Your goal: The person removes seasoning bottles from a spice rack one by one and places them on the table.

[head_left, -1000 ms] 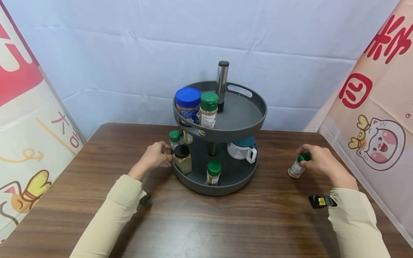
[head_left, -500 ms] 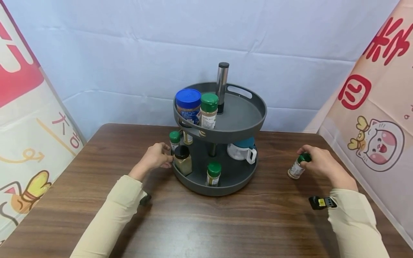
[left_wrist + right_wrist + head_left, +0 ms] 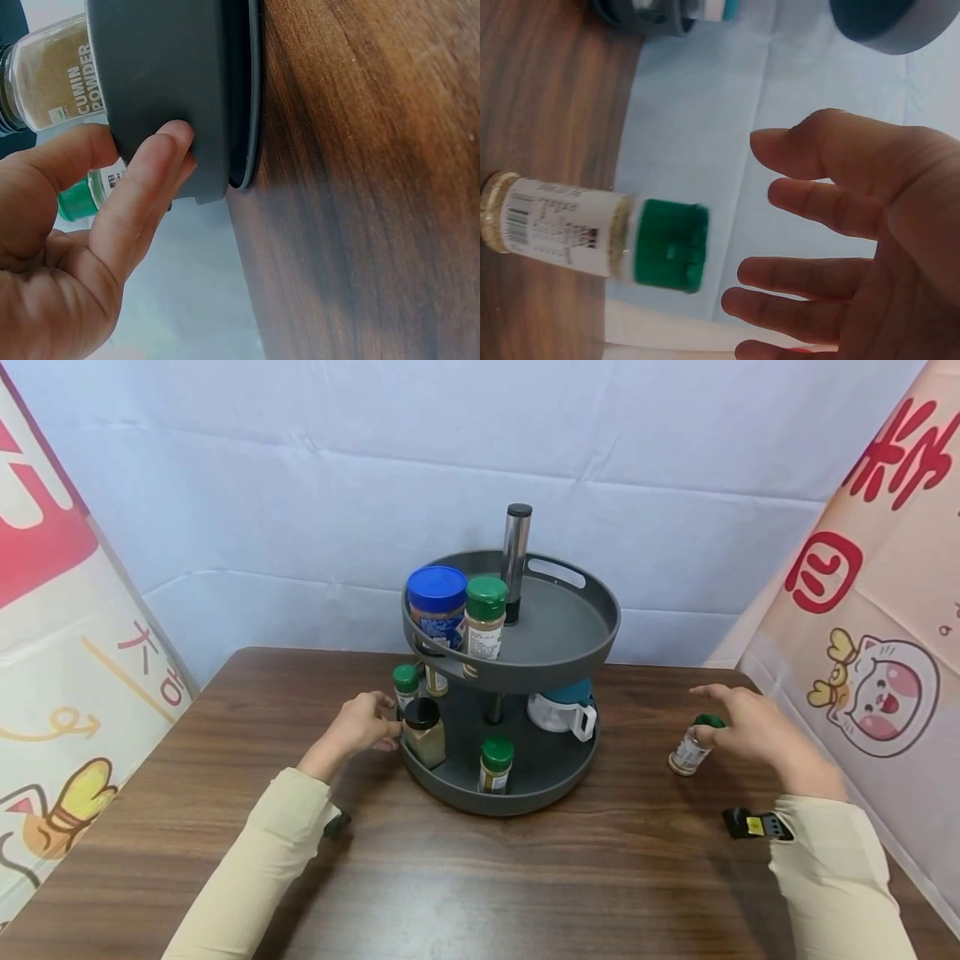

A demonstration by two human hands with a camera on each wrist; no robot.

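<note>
we're prob. at release step: r hand (image 3: 757,727) spread beside green-capped, white-labelled clear bottle (image 3: 687,754), rt of grey round two-tier rack (image 3: 562,622); l hand (image 3: 356,723), straight-fingered, touches rack's lower tier (image 3: 165,67). next likely: lift r hand clear.

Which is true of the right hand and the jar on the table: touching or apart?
Apart. In the right wrist view, backdrop shows between the right hand and the jar.

The jar (image 3: 56,71) reads "CUMIN POWDER". The bottle (image 3: 562,225) carries a barcode (image 3: 518,219); its fine print is blurred. Pink characters on the left sheet (image 3: 75,664) appear to read 大吉; the right sheet's (image 3: 885,602) red characters are uncertain.
</note>
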